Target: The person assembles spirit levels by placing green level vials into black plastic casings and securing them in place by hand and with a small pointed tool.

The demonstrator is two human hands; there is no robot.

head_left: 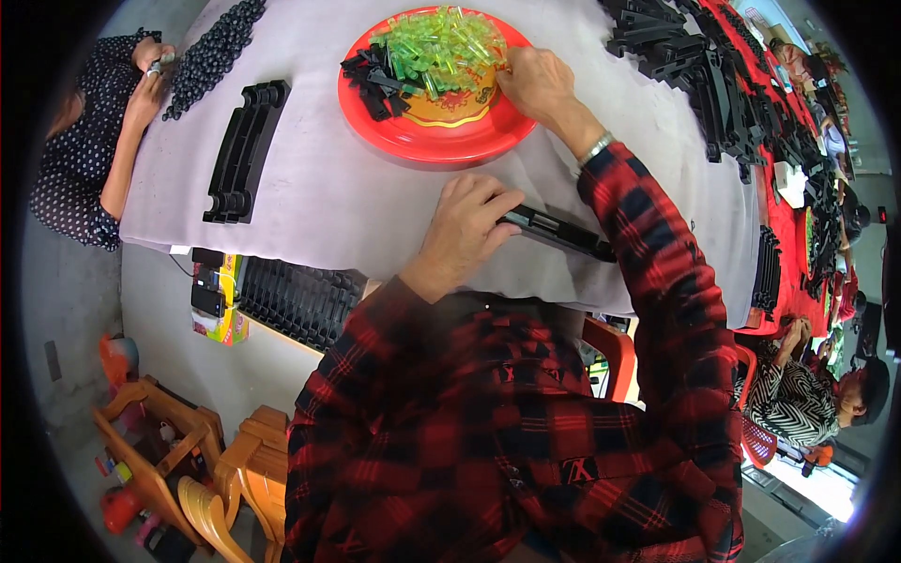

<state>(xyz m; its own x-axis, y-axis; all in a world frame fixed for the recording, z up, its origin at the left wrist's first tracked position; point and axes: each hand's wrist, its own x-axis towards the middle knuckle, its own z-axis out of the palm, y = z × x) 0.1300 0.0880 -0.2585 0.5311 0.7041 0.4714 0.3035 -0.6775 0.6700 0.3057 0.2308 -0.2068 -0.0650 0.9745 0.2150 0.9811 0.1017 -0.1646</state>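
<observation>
My left hand (465, 225) is closed on one end of a long black plastic strip-like part (563, 233), which lies slantwise at the near side of the table. My right hand (540, 86) reaches over the right rim of a round red plate (366, 129). Its fingers are curled together beside a heap of translucent green pieces (441, 47); anything between them is hidden. Small black pieces (378, 83) lie at the left of that heap. Left of the plate, a similar long black part (246, 150) rests on the cloth.
A grey cloth covers the table (328, 206). Black round pieces (214, 58) are piled at the far left, by another person's hands (150, 75). Many black parts (680, 56) are heaped at the far right. Wooden chairs (249, 469) stand at the lower left.
</observation>
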